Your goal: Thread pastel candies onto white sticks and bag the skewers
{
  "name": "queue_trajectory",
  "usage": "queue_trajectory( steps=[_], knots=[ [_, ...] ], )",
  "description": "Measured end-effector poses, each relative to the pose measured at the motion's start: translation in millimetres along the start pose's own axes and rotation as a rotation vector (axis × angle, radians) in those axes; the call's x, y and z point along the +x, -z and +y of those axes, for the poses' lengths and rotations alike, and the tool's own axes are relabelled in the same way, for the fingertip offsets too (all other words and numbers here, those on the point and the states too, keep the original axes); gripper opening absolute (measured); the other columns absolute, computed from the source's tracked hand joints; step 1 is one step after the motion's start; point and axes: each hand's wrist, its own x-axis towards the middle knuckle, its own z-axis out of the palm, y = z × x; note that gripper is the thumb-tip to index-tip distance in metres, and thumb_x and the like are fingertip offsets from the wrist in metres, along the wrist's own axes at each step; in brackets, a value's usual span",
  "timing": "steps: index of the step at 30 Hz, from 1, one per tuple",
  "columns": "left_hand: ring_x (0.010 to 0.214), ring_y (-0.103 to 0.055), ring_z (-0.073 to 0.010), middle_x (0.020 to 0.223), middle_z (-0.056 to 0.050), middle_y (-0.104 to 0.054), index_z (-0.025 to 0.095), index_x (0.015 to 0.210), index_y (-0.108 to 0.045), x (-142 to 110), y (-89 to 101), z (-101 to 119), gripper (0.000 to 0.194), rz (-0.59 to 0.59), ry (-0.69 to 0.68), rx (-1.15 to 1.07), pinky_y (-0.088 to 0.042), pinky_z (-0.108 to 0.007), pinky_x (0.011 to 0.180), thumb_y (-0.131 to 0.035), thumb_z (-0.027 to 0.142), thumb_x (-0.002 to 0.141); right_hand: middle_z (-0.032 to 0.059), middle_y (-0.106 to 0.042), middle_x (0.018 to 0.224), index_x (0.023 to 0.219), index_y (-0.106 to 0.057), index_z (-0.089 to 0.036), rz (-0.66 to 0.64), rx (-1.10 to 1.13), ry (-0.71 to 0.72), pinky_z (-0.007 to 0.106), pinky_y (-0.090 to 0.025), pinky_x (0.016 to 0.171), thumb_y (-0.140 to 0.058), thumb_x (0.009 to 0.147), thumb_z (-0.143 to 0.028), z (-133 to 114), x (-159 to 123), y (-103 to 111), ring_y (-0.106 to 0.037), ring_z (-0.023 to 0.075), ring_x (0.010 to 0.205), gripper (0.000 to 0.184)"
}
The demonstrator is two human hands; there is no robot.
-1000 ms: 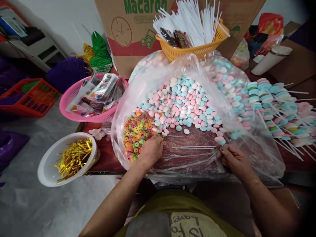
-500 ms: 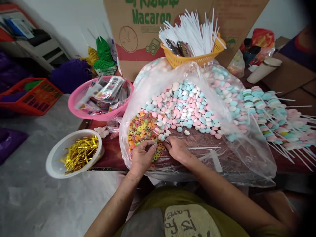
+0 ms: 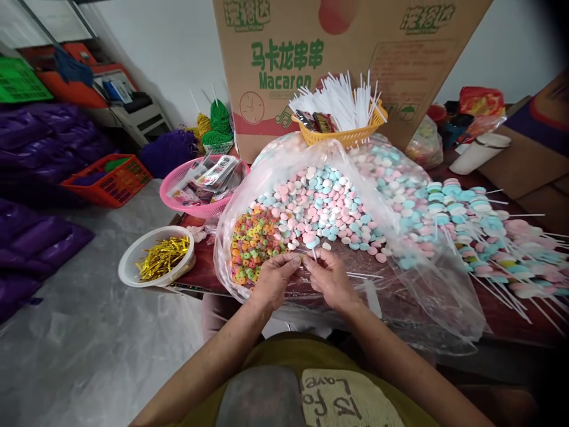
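Note:
My right hand (image 3: 331, 279) is closed on a thin white stick, whose upper part shows just above the fingers near pale blue and pink candy discs. Close beside it, my left hand (image 3: 273, 280) pinches what looks like a small yellow-green candy ring (image 3: 302, 259), mostly hidden by the fingertips. Colourful ring candies (image 3: 253, 243) lie heaped by my left hand. Beyond both hands spreads a pile of pink, white and blue candy discs (image 3: 320, 201), inside an opened clear plastic bag (image 3: 226, 219). Loose white sticks (image 3: 364, 275) rest to the right of my right hand.
Finished-looking candy skewers (image 3: 480, 237) are piled at right. A yellow basket (image 3: 351, 137) of white sticks stands behind, before a cardboard box (image 3: 355, 53). At left are a pink basket (image 3: 169, 196) of packets and a white bowl (image 3: 128, 270) with gold ties.
My left hand has lifted from the ring candies and moved right, fingertips now pinched together beside my right hand. The right hand's stick is now more upright. The camera view has shifted.

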Motion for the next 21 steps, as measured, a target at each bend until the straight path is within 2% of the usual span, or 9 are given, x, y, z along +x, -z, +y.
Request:
queue_trajectory(
  steps=[4, 7, 10, 13, 16, 21],
  knots=[
    [0.068, -0.061, -0.0124, 0.078, -0.004, -0.071, 0.013, 0.087, -0.072, -7, 5.0, 2, 0.029, -0.093, -0.119, 0.108, -0.048, -0.024, 0.067, -0.077, 0.03, 0.063, -0.0094, -0.024, 0.049, 0.068, -0.042, -0.022, 0.034, -0.006, 0.049, 0.02, -0.023, 0.036, -0.046, 0.083, -0.051, -3, -6, 1, -0.022, 0.0062, 0.038, 0.033],
    [0.072, -0.062, -0.0136, 0.081, -0.003, -0.072, 0.016, 0.084, -0.073, -10, 6.0, -2, 0.023, -0.088, -0.21, 0.191, -0.049, -0.026, 0.074, -0.075, 0.028, 0.066, -0.0052, -0.034, 0.053, 0.062, -0.042, -0.021, 0.08, -0.103, 0.113, 0.022, -0.03, 0.045, -0.049, 0.081, -0.043, -4, -11, 3, -0.033, 0.0092, 0.049, 0.03],
    [0.071, -0.061, -0.0128, 0.08, -0.002, -0.071, 0.016, 0.08, -0.073, -9, 3.6, -9, 0.019, -0.097, -0.2, 0.164, -0.05, -0.026, 0.072, -0.075, 0.028, 0.066, -0.0008, -0.045, 0.061, 0.064, -0.048, -0.02, 0.093, -0.211, 0.169, 0.025, -0.035, 0.057, -0.048, 0.08, -0.034, -9, -15, 6, -0.042, 0.0133, 0.061, 0.021],
    [0.064, -0.06, -0.0112, 0.073, -0.002, -0.07, 0.014, 0.078, -0.071, -7, 1.9, -15, 0.022, -0.045, -0.17, 0.088, -0.049, -0.024, 0.064, -0.078, 0.026, 0.061, 0.0009, -0.05, 0.065, 0.069, -0.052, -0.02, 0.077, -0.287, 0.203, 0.027, -0.036, 0.062, -0.048, 0.078, -0.029, -16, -19, 12, -0.045, 0.0151, 0.064, 0.014],
    [0.052, -0.055, -0.0074, 0.063, 0.002, -0.065, 0.014, 0.077, -0.068, -3, 3.7, -19, 0.022, 0.065, -0.2, 0.033, -0.047, -0.022, 0.056, -0.077, 0.027, 0.061, 0.0001, -0.049, 0.064, 0.068, -0.048, -0.02, 0.05, -0.351, 0.208, 0.025, -0.034, 0.057, -0.045, 0.083, -0.032, -19, -30, 25, -0.043, 0.0137, 0.06, 0.019],
    [0.057, -0.061, -0.0111, 0.063, 0.001, -0.066, 0.015, 0.077, -0.064, -4, 8.6, -21, 0.023, 0.127, -0.231, 0.028, -0.051, -0.026, 0.063, -0.075, 0.027, 0.061, -0.0006, -0.049, 0.059, 0.068, -0.045, -0.02, -0.101, -0.583, 0.215, 0.024, -0.031, 0.054, -0.033, 0.09, -0.029, -8, -60, 38, -0.042, 0.0124, 0.054, 0.026]
  ],
)
